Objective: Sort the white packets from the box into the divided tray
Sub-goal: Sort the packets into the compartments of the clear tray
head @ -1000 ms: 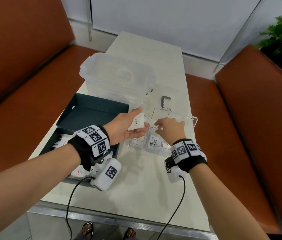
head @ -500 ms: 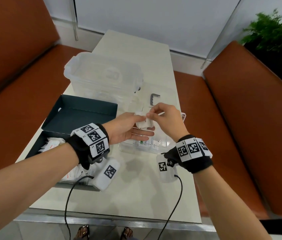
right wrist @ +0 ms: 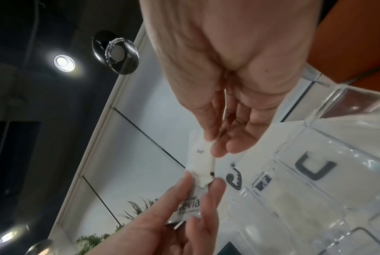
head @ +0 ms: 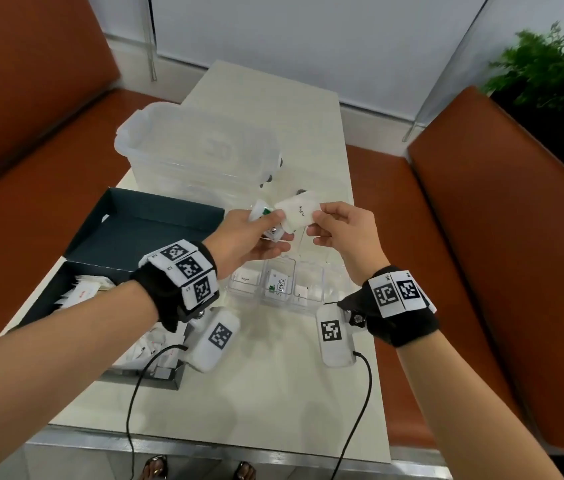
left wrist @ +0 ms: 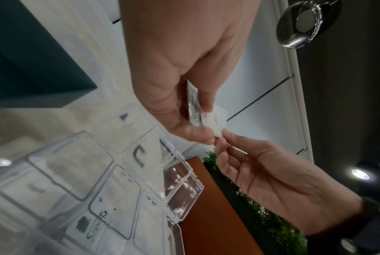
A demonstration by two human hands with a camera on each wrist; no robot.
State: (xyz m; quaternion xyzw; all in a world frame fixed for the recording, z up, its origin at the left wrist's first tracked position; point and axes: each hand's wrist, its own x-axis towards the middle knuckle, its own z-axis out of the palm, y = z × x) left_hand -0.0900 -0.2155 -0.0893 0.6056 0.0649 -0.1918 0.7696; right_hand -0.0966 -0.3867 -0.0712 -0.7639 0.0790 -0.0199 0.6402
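Item: sugar packet, centre of the head view. Held by the right hand, whose grip is a thumb-and-fingertip pinch on the packet's right edge; remaining fingers loosely curled.

Item: small stack of packets, one printed Stevia. Held by the left hand, grip closed round it, thumb on top. Likely held fanned so that single packets can be drawn off.

Pose: both wrists raised and turned inward, meeting above the divided tray.

Tray: clear, centre frame on the bench; near compartments hold packets, apparently one kind each.

Box: dark, left of frame, more packets inside.
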